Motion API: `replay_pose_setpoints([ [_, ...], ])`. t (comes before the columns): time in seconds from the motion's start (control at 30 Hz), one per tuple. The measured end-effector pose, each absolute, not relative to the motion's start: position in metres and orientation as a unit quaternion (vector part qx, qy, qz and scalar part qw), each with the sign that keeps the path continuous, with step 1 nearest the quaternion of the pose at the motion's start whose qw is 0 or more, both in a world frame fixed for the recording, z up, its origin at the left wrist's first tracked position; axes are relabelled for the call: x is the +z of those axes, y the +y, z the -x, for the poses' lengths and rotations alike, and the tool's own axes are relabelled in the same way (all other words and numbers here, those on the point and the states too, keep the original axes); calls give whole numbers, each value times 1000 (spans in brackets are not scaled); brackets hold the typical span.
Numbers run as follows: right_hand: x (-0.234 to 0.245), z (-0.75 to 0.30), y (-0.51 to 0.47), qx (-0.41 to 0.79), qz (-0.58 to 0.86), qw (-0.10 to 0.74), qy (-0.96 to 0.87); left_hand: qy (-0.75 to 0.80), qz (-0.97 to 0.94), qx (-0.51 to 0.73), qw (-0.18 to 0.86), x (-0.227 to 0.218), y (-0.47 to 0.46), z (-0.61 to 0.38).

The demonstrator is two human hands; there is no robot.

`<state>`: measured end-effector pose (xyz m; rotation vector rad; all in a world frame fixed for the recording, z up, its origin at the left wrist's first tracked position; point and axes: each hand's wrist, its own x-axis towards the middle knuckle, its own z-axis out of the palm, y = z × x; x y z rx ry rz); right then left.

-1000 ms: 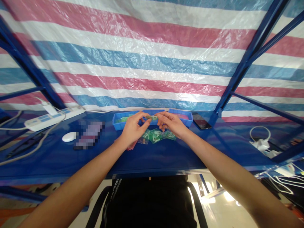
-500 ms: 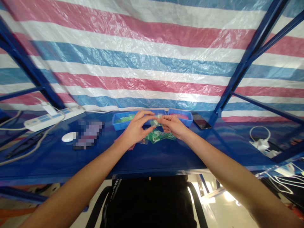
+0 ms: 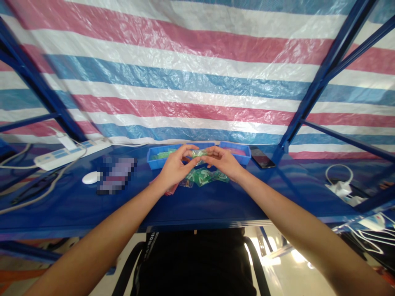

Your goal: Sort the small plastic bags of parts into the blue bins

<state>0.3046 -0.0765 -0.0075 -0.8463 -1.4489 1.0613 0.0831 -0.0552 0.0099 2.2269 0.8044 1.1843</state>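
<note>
"Going by the pile of green packets (image 3: 203,176), what lies farthest left?"

"Well to the left of the pile, and farther back, I see a white power strip (image 3: 72,154) with a plug standing in it. Nearer the pile on that side come a white rounded object (image 3: 91,177) and a dark-edged slab (image 3: 117,176), too pixelated for me to name."

"And closer in?"

"Behind the pile and to its left sits the left blue bin (image 3: 157,164), with green pieces in it. My left hand (image 3: 175,164) is in front of that bin, thumb and fingers pinching one side of a small plastic packet (image 3: 199,153), clear and greenish. Some red packets (image 3: 171,190) show under my wrist, left of the pile, and a clear packet (image 3: 186,183) lies against the pile's left edge."

"Where is the piece you're gripping?"

"Just beyond the pile, between my hands, before the middle blue bin (image 3: 202,145). My right hand (image 3: 224,163) grasps its other side; the exact fingertip contact is too small to tell."

"And on the right?"

"Behind the pile and to its right is the right blue bin (image 3: 246,159), holding pinkish pieces, then a black phone (image 3: 262,157). Well right of the pile lies a white charger (image 3: 339,188) with a looped cable."
</note>
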Motion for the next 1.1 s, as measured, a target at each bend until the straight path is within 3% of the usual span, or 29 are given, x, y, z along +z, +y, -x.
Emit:
replay_pose_setpoints([
  [0.1,-8,-305,-76,467,350,539,-607,283,-824,422,251,10,-55,-83],
  [0.43,-4,-309,-80,539,363,537,-538,222,-881,410,82,15,-59,-82],
  [0.73,0,-305,-86,548,366,483,-576,314,-828,435,161,14,-57,-82],
  [0.97,-13,-311,-70,471,423,552,-542,298,-819,482,89,19,-60,-81],
  [1.1,-14,-313,-69,457,423,565,-541,295,-846,431,110,17,-57,-81],
])
